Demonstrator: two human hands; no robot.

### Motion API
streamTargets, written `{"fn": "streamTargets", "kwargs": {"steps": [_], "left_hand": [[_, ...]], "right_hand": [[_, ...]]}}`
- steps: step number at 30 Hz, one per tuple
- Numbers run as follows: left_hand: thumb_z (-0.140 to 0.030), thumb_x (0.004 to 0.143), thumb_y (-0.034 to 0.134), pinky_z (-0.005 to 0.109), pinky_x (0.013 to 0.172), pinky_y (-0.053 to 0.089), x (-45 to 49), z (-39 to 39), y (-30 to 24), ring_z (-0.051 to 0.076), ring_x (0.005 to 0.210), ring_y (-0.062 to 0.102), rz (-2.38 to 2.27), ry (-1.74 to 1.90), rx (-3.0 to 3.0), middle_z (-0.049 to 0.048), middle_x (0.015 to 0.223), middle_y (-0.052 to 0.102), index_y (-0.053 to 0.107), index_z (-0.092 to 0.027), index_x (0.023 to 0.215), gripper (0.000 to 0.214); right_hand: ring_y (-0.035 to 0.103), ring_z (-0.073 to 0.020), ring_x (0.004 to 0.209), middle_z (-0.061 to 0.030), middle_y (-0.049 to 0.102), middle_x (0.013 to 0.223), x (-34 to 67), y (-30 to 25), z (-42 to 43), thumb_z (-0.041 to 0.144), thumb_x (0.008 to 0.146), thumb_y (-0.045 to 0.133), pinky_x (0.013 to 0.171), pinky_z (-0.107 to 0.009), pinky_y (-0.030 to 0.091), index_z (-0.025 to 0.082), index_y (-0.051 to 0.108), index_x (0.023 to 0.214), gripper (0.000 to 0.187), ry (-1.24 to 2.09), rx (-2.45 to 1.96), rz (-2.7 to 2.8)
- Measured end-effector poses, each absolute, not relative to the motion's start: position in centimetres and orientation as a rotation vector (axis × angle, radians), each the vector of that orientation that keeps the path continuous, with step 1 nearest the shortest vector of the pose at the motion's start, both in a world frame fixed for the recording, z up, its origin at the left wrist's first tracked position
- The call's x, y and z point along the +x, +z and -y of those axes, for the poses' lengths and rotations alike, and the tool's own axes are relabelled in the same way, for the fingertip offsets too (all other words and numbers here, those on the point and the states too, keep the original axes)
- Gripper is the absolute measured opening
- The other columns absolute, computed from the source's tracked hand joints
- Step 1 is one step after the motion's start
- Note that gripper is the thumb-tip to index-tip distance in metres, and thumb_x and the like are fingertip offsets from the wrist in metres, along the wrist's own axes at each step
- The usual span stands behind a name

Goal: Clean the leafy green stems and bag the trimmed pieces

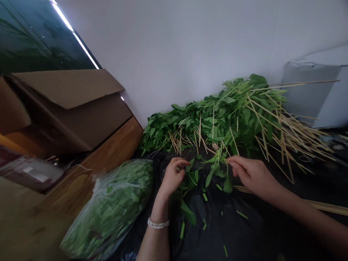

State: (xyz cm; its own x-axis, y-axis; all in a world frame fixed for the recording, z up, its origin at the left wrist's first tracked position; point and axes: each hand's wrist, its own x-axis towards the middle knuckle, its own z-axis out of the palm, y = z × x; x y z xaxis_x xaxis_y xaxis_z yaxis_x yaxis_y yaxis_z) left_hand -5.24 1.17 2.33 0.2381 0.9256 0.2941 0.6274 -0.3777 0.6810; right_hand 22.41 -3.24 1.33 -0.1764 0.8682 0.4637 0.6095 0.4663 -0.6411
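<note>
My right hand (245, 171) pinches the stem end of a leafy green sprig (216, 169), whose leaves hang to the left over black plastic. Whether a thin stick is also between those fingertips, I cannot tell. Opposite it, my left hand (176, 173) has curled fingers, with green leaves (193, 176) at their tips; the exact grip is partly hidden. Just beyond both hands lies a long heap of leafy greens (191, 119), with many thin wooden sticks (294, 133) poking out, densest at the right.
Cut stem bits (205, 196) are scattered on the black plastic sheet (245, 237). A clear bag of greens (113, 207) lies at left, below an open cardboard box (70, 118). More sticks (339, 210) lie under my right forearm. A white box (323, 82) stands right, by the wall.
</note>
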Motion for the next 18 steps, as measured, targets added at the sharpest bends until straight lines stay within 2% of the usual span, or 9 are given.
{"fn": "streamTargets", "kwargs": {"steps": [4,9,12,15,18], "left_hand": [[0.005,0.06,0.049,0.031,0.092,0.042,-5.3,-0.5,2.6,0.018,0.098,0.057,-1.174,0.57,2.307,0.0042,0.102,0.063,0.074,-0.02,0.086,0.043],[-0.006,0.069,0.063,0.034,0.088,0.042,-5.1,-0.9,1.5,0.021,0.09,0.058,-1.436,0.489,2.427,0.0046,0.09,0.065,0.074,-0.02,0.079,0.021],[-0.01,0.074,0.065,0.035,0.088,0.042,-5.0,-1.1,1.7,0.021,0.09,0.059,-1.444,0.69,2.391,0.005,0.09,0.068,0.074,-0.022,0.08,0.015],[-0.018,0.078,0.067,0.036,0.09,0.042,-4.7,-0.9,2.6,0.023,0.093,0.061,-1.402,1.134,2.191,0.0057,0.091,0.071,0.075,-0.024,0.084,0.012],[-0.027,0.074,0.073,0.032,0.084,0.047,-4.1,-0.7,3.2,0.021,0.086,0.065,-1.359,1.504,1.797,0.0051,0.087,0.073,0.076,-0.023,0.086,0.013]], "right_hand": [[0.057,-0.0133,0.056,0.0015,0.061,0.063,22.4,1.2,3.2,0.029,0.094,0.039,0.058,-0.025,0.041,0.021,0.063,0.093,0.026,0.388,-1.231,1.904],[0.056,-0.0133,0.056,0.0005,0.062,0.064,22.4,1.2,3.2,0.03,0.094,0.038,0.058,-0.026,0.042,0.021,0.064,0.092,0.027,0.395,-1.214,1.914],[0.057,-0.0137,0.057,0.0002,0.062,0.065,22.3,1.2,3.3,0.03,0.094,0.037,0.059,-0.026,0.042,0.022,0.063,0.093,0.028,0.387,-1.207,1.915],[0.058,-0.0141,0.057,-0.0001,0.063,0.065,22.2,1.2,3.4,0.03,0.094,0.037,0.06,-0.026,0.043,0.022,0.064,0.094,0.028,0.386,-1.198,1.913],[0.058,-0.0144,0.058,-0.0007,0.064,0.067,22.1,1.1,3.5,0.029,0.094,0.037,0.06,-0.026,0.043,0.022,0.064,0.095,0.028,0.407,-1.183,1.929]]}}
